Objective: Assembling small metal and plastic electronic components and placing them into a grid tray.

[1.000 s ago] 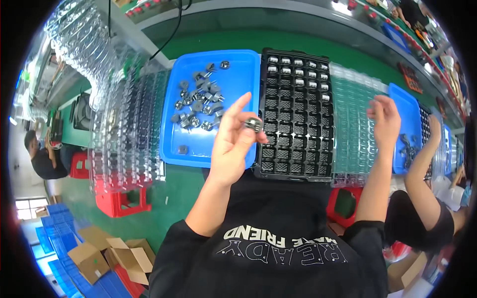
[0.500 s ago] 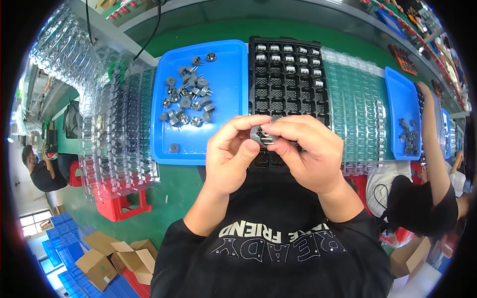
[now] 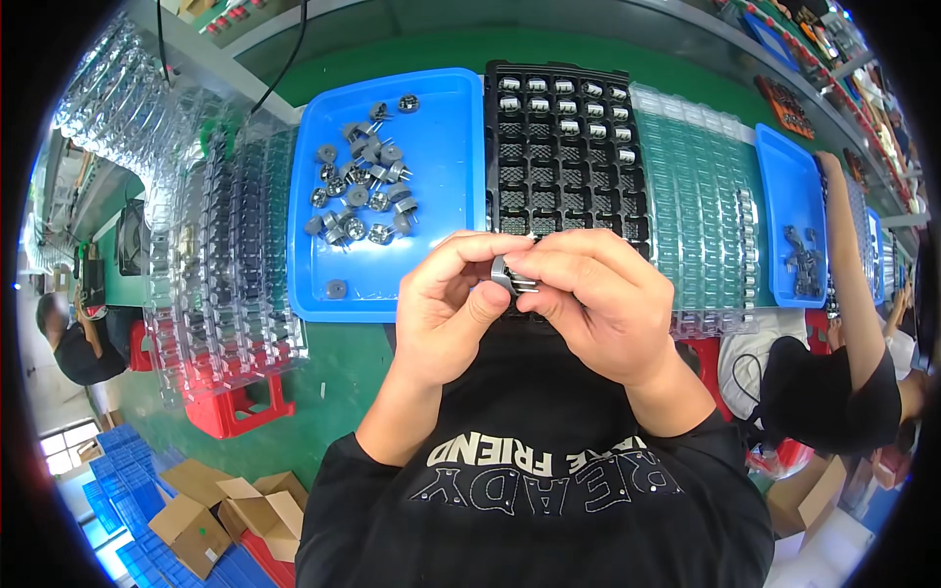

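Note:
A small round grey component with metal pins (image 3: 505,277) is held between both my hands, in front of my chest. My left hand (image 3: 446,306) grips its grey body between thumb and fingers. My right hand (image 3: 603,299) pinches the pin side with thumb and forefinger; the pins poke out between its fingertips. Whether the right fingers also hold a smaller piece is hidden. Just beyond the hands lies a black compartment tray (image 3: 529,176), with white-and-dark parts (image 3: 569,128) in its far rows. Left of it, a blue tray (image 3: 431,265) holds several similar grey pinned components (image 3: 359,197).
Stacked clear plastic trays stand at the right (image 3: 691,196) and the left (image 3: 230,255). Farther right are another blue tray (image 3: 769,216) and a co-worker's arm (image 3: 851,265). A red stool (image 3: 235,407) and open cardboard boxes (image 3: 196,519) are at lower left.
The component has turned slightly between my fingers, and its pins now show more plainly toward the right. Both hands stay closed on it, and the view has shifted a little.

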Tool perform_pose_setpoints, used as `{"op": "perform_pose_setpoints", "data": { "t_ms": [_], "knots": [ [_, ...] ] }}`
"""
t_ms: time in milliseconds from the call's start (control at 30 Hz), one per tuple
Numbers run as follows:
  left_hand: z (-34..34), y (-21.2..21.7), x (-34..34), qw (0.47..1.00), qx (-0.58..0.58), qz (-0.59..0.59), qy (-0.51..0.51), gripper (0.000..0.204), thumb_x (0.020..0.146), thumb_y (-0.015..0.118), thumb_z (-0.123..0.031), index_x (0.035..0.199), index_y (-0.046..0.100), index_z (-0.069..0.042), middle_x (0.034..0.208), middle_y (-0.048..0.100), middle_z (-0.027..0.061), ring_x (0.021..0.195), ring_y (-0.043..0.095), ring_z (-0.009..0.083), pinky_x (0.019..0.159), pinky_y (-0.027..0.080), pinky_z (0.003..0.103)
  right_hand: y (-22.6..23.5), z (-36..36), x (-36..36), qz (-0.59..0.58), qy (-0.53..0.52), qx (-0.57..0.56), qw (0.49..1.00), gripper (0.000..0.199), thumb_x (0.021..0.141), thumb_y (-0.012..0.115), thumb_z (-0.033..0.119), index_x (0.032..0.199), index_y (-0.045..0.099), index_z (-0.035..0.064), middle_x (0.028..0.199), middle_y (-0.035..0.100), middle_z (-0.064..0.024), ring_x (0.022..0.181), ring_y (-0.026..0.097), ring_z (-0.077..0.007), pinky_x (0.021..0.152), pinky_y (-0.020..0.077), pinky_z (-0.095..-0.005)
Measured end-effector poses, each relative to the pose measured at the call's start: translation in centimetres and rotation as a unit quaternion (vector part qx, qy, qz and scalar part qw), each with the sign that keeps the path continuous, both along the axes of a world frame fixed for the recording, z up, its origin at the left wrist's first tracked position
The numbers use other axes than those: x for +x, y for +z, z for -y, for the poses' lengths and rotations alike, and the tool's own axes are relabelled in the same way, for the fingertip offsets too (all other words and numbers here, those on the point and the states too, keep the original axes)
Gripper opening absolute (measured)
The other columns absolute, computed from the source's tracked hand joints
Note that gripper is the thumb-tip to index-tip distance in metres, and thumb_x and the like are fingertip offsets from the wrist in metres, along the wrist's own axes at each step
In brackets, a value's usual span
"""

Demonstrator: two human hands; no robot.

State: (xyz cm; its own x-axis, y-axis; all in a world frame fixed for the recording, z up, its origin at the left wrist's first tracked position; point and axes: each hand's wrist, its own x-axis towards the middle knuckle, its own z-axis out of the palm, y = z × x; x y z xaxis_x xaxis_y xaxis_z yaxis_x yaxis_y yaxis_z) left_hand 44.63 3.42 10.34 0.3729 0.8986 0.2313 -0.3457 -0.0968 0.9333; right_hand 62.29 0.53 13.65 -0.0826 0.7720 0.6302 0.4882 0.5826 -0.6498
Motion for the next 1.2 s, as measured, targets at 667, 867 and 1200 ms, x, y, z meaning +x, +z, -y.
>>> {"op": "perform_pose_setpoints", "data": {
  "t_ms": [667,867,1200],
  "knots": [
    [-9.0,-2.1,-4.3,0.700,0.226,-0.660,0.155,0.036,0.080,0.076,-0.008,0.116,0.069,-0.005,0.110,0.065,0.0159,0.102,0.065,0.0373,0.089,0.053,0.045,-6.5,-11.6,6.9,0.333,-0.158,-0.191,0.910,0.005,0.081,0.066,0.008,0.084,0.067,0.0056,0.090,0.065,-0.0150,0.091,0.067,-0.0364,0.079,0.0552,-0.0486],
    [-9.0,-2.0,-3.9,0.671,0.250,-0.683,0.145,0.027,0.080,0.073,-0.003,0.106,0.069,-0.004,0.111,0.065,0.0164,0.102,0.064,0.0393,0.089,0.052,0.045,-4.3,-9.5,9.3,0.274,-0.171,-0.183,0.929,0.017,0.083,0.072,0.013,0.096,0.072,0.0034,0.097,0.067,-0.0163,0.100,0.067,-0.0364,0.091,0.0542,-0.0461],
    [-8.5,-2.3,-5.8,0.799,0.236,-0.511,0.211,0.015,0.086,0.067,-0.001,0.101,0.067,-0.001,0.105,0.070,0.0164,0.094,0.069,0.0294,0.083,0.054,0.037,-7.7,-2.4,29.0,0.134,-0.467,-0.341,0.805,0.030,0.074,0.085,0.022,0.092,0.069,0.0046,0.094,0.072,-0.0229,0.095,0.070,-0.0381,0.084,0.0552,-0.0457]
  ]
}}
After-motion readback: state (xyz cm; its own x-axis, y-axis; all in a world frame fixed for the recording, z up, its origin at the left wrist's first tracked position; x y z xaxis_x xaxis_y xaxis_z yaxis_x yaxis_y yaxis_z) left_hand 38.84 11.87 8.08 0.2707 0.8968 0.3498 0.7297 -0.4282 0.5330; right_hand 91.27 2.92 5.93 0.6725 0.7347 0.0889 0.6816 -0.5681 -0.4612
